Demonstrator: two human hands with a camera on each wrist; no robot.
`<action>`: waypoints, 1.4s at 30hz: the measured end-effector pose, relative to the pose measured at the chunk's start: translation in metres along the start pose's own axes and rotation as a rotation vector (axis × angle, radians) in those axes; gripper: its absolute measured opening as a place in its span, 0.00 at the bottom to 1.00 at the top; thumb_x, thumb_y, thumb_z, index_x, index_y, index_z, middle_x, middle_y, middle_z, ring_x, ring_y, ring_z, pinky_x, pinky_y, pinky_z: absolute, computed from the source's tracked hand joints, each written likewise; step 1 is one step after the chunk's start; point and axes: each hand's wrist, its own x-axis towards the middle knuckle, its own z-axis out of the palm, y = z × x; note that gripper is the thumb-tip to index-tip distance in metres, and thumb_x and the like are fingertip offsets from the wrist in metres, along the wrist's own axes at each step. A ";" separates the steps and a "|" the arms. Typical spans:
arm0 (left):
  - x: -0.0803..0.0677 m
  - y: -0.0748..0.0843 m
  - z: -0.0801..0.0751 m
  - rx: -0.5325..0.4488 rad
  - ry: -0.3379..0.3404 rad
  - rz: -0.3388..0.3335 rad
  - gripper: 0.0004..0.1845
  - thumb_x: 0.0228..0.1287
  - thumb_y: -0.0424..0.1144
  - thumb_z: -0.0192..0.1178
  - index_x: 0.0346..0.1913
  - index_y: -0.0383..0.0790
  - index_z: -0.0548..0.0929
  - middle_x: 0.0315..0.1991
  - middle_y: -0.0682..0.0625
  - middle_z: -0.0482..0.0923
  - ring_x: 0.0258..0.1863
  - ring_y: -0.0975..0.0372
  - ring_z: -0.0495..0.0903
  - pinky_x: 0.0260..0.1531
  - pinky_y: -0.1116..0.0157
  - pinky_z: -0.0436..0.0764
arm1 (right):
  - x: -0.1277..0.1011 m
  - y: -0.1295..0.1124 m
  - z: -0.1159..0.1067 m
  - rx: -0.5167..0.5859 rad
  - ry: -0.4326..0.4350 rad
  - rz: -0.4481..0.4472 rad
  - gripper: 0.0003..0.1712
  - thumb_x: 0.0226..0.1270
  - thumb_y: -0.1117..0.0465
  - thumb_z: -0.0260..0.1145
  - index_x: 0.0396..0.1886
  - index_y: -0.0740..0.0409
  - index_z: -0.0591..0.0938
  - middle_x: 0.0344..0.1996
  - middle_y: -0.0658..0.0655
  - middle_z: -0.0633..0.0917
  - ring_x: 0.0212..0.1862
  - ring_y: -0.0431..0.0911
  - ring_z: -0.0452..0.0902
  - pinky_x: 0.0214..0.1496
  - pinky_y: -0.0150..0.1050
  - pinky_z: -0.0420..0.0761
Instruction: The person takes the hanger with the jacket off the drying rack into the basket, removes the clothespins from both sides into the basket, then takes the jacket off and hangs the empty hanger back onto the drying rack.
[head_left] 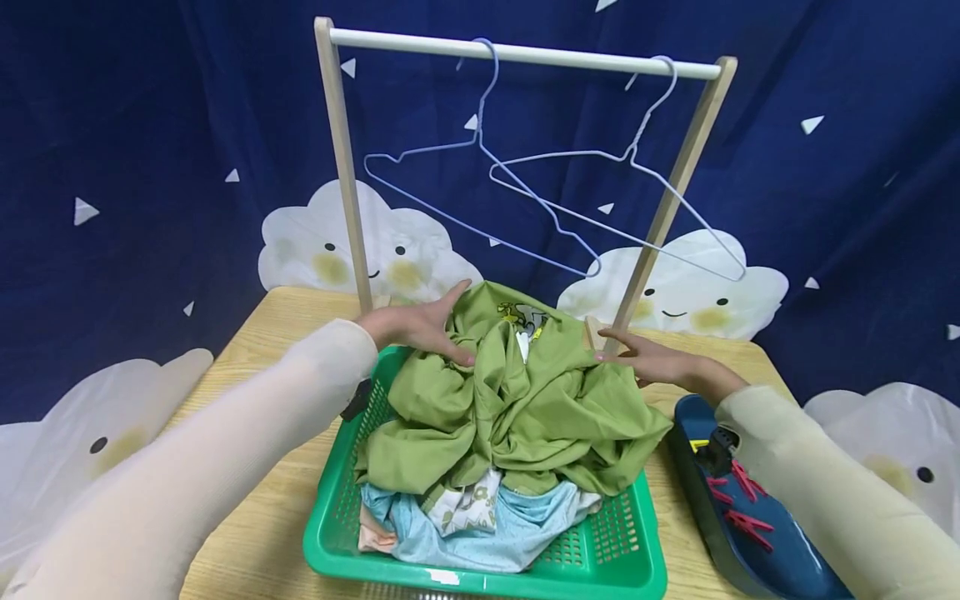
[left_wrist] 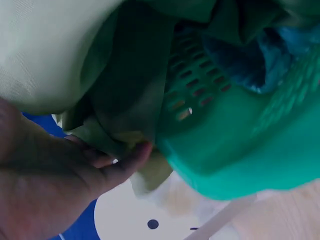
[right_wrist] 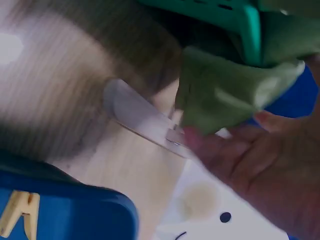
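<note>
both arms reach forward — left hand (head_left: pixel 420 327) and right hand (head_left: pixel 660 362) with fingers extended (relaxed).

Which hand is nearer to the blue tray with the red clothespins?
Right. The right hand touches the green garment just above the blue tray. The left hand is across the green basket, at the garment's far-left edge.
</note>
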 end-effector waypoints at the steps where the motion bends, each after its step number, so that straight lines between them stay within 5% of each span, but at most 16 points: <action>1: 0.002 0.000 0.001 0.001 0.003 -0.001 0.68 0.61 0.45 0.72 0.80 0.53 0.22 0.83 0.40 0.31 0.83 0.48 0.40 0.80 0.50 0.47 | 0.001 0.001 0.002 0.020 0.003 -0.018 0.47 0.79 0.41 0.53 0.82 0.59 0.43 0.77 0.77 0.53 0.75 0.71 0.58 0.66 0.61 0.75; 7: 0.010 0.004 0.011 0.037 0.075 0.040 0.62 0.59 0.30 0.65 0.80 0.38 0.25 0.82 0.36 0.32 0.82 0.48 0.42 0.81 0.54 0.44 | 0.007 -0.002 0.010 0.014 0.043 -0.186 0.34 0.80 0.53 0.56 0.76 0.68 0.63 0.73 0.72 0.66 0.73 0.67 0.64 0.70 0.56 0.72; 11: 0.011 0.007 0.013 0.091 0.140 0.030 0.61 0.59 0.29 0.65 0.80 0.35 0.28 0.82 0.36 0.36 0.82 0.47 0.44 0.81 0.55 0.45 | 0.010 -0.008 0.013 -0.057 0.128 -0.347 0.21 0.76 0.64 0.60 0.63 0.71 0.77 0.55 0.69 0.84 0.54 0.49 0.83 0.55 0.40 0.82; 14: 0.009 0.008 0.011 0.136 0.182 0.041 0.59 0.59 0.30 0.66 0.81 0.35 0.33 0.81 0.35 0.45 0.80 0.45 0.52 0.79 0.53 0.53 | 0.009 -0.014 0.012 -0.151 0.257 -0.420 0.11 0.72 0.70 0.63 0.50 0.69 0.84 0.35 0.62 0.87 0.30 0.35 0.75 0.36 0.32 0.75; 17: 0.005 0.009 0.010 0.164 0.209 0.100 0.51 0.59 0.31 0.66 0.81 0.33 0.48 0.77 0.36 0.61 0.74 0.46 0.65 0.74 0.53 0.66 | 0.003 -0.024 0.008 -0.231 0.369 -0.405 0.07 0.71 0.70 0.64 0.45 0.67 0.85 0.28 0.57 0.84 0.23 0.34 0.65 0.32 0.33 0.67; 22: -0.010 0.016 0.010 0.191 0.239 0.197 0.31 0.57 0.30 0.66 0.67 0.36 0.77 0.65 0.42 0.79 0.40 0.59 0.84 0.54 0.60 0.80 | -0.009 -0.039 0.004 -0.217 0.434 -0.426 0.10 0.73 0.71 0.61 0.49 0.67 0.85 0.29 0.58 0.85 0.19 0.34 0.65 0.32 0.32 0.72; 25: -0.022 0.023 0.008 0.163 0.209 0.183 0.29 0.60 0.30 0.65 0.67 0.35 0.77 0.66 0.40 0.78 0.18 0.65 0.74 0.34 0.65 0.81 | -0.017 -0.047 0.007 -0.154 0.378 -0.455 0.10 0.74 0.71 0.59 0.48 0.65 0.84 0.25 0.56 0.81 0.17 0.34 0.62 0.28 0.33 0.72; 29: -0.038 0.028 0.011 0.119 0.128 0.151 0.31 0.64 0.29 0.64 0.70 0.36 0.73 0.68 0.39 0.75 0.09 0.67 0.66 0.16 0.68 0.75 | -0.028 -0.053 0.019 -0.091 0.242 -0.470 0.12 0.77 0.69 0.56 0.51 0.64 0.84 0.33 0.58 0.85 0.26 0.32 0.75 0.33 0.32 0.79; 35: -0.055 0.030 0.024 0.171 0.077 0.198 0.30 0.64 0.31 0.64 0.70 0.33 0.73 0.71 0.38 0.71 0.15 0.67 0.68 0.35 0.66 0.82 | -0.046 -0.060 0.043 -0.088 0.156 -0.462 0.17 0.78 0.69 0.53 0.60 0.67 0.79 0.51 0.63 0.84 0.47 0.37 0.80 0.49 0.33 0.81; 39: -0.067 0.028 0.034 0.239 0.062 0.220 0.29 0.64 0.34 0.64 0.68 0.33 0.75 0.69 0.39 0.74 0.40 0.60 0.82 0.54 0.58 0.82 | -0.053 -0.067 0.059 -0.114 0.158 -0.465 0.17 0.76 0.65 0.58 0.60 0.62 0.80 0.61 0.63 0.79 0.62 0.52 0.75 0.62 0.44 0.78; 42: -0.076 0.026 0.041 0.289 0.068 0.253 0.27 0.63 0.35 0.64 0.65 0.33 0.78 0.71 0.39 0.69 0.65 0.51 0.74 0.66 0.53 0.75 | -0.055 -0.072 0.071 -0.152 0.143 -0.456 0.17 0.72 0.61 0.65 0.59 0.57 0.83 0.69 0.67 0.72 0.73 0.64 0.64 0.71 0.60 0.69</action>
